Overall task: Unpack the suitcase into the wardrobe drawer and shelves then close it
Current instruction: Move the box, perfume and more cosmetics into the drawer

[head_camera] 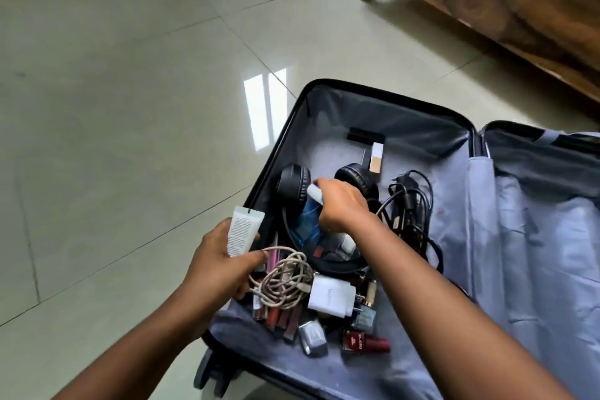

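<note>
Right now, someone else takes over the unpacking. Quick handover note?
Left hand holds a white squeeze tube and a coiled beige cable.
Right hand grips a blue bottle with a white cap, still inside the open grey-lined suitcase on the floor.
Still inside: black headphones, black cables, white charger, nail polishes, lip glosses.
Wardrobe not in view. Left: stow everything, close the suitcase.
</note>
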